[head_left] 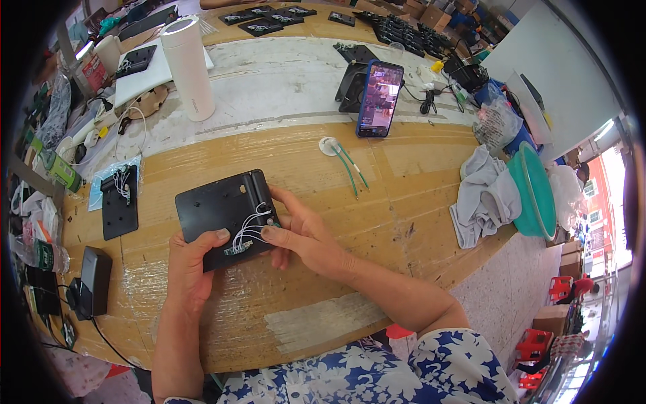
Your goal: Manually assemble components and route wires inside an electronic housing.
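Both hands hold a black plastic panel (208,206) above the cardboard-covered table. White wires and a small green circuit board (238,249) are on its face. My left hand (190,259) grips the lower left edge, thumb on top. My right hand (303,236) clasps the right side, its thumb pressing by the wire ends near the edge; what lies under that thumb is hidden. To the left, a similar black panel (121,210) with wires lies partly over a light blue sheet (95,195). Beyond my right hand lie two green wires (350,168) with a round white piece (328,146).
A phone (381,101) leans upright on a black stand. A tall white bottle (188,74) stands far left. At right are a grey cloth (486,195) and a teal basin (531,192). A black box (94,279) with cables sits at left. More panels (262,25) lie at the back.
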### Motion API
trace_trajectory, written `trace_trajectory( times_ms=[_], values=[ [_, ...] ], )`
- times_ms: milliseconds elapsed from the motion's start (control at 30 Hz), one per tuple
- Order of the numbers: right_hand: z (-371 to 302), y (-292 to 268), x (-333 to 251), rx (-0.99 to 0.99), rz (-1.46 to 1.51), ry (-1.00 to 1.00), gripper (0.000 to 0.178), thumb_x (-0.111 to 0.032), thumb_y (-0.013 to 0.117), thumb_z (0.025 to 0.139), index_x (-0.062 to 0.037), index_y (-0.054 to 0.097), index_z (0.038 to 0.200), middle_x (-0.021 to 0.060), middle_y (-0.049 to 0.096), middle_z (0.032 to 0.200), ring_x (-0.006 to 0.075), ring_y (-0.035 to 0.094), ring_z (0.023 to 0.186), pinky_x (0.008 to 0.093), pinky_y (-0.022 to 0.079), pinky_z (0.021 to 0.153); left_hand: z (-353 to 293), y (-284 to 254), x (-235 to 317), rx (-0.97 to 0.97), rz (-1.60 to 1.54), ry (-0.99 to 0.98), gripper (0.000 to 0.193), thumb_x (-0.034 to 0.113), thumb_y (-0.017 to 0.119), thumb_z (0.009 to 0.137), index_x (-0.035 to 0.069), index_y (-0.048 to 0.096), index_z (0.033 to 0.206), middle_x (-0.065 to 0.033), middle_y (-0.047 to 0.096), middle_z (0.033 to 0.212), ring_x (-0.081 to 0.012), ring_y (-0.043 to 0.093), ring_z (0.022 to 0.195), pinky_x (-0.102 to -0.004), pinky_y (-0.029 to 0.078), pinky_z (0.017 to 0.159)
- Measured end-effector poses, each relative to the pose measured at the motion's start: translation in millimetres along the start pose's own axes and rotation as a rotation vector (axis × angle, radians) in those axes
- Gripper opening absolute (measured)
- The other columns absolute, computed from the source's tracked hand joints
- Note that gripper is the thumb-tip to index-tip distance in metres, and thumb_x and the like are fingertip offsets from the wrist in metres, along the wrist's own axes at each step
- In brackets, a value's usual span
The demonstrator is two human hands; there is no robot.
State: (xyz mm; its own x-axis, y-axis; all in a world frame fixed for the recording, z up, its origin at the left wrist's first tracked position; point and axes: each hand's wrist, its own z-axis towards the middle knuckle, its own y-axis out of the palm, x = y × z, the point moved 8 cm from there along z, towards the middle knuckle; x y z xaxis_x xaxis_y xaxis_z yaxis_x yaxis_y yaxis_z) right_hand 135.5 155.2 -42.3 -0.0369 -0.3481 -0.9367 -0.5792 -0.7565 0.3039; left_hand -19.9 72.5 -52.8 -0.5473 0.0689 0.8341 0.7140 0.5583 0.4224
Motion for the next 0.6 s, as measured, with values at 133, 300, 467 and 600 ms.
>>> trace_trajectory(
  times_ms=[133,300,467,600],
  values=[
    [-0.9,0.8,-1.4,0.004,-0.015,0.000,0.074,-0.022,0.061,0.096,-0.0067,0.016,0.152,0.0107,0.065,0.093,0.0132,0.062,0.064,0.0244,0.050,0.055,0.9,-2.0,-1.3,-0.007,0.004,-0.008,0.022,-0.004,0.073,0.073,0.000,0.069,0.094,-0.0083,0.071,0.087,-0.0165,0.069,0.075,-0.0306,0.057,0.073],
    [-0.8,0.1,0.1,-0.001,-0.019,0.005,0.074,-0.022,0.060,0.096,-0.0067,0.016,0.152,0.0109,0.065,0.093,0.0130,0.062,0.065,0.0242,0.050,0.055,0.9,-1.3,-1.0,-0.005,0.027,-0.002,0.024,-0.005,0.074,0.071,0.000,0.069,0.094,-0.0085,0.071,0.087,-0.0166,0.069,0.075,-0.0310,0.057,0.073],
    [-1.5,0.3,-0.5,0.008,-0.023,-0.010,0.074,-0.022,0.060,0.096,-0.0061,0.015,0.152,0.0109,0.066,0.091,0.0127,0.062,0.064,0.0241,0.049,0.055,0.6,-0.6,-1.8,-0.005,0.018,-0.016,0.023,-0.006,0.073,0.071,0.000,0.069,0.093,-0.0081,0.071,0.087,-0.0163,0.069,0.075,-0.0307,0.057,0.073],
    [-2.6,-0.6,0.4,0.034,-0.003,-0.023,0.072,-0.023,0.060,0.096,-0.0041,0.017,0.151,0.0106,0.066,0.090,0.0128,0.061,0.063,0.0239,0.049,0.054,-0.2,0.1,-1.8,-0.012,0.011,-0.013,0.023,-0.006,0.072,0.072,0.000,0.069,0.093,-0.0079,0.071,0.087,-0.0160,0.069,0.075,-0.0304,0.057,0.073]
  ],
)
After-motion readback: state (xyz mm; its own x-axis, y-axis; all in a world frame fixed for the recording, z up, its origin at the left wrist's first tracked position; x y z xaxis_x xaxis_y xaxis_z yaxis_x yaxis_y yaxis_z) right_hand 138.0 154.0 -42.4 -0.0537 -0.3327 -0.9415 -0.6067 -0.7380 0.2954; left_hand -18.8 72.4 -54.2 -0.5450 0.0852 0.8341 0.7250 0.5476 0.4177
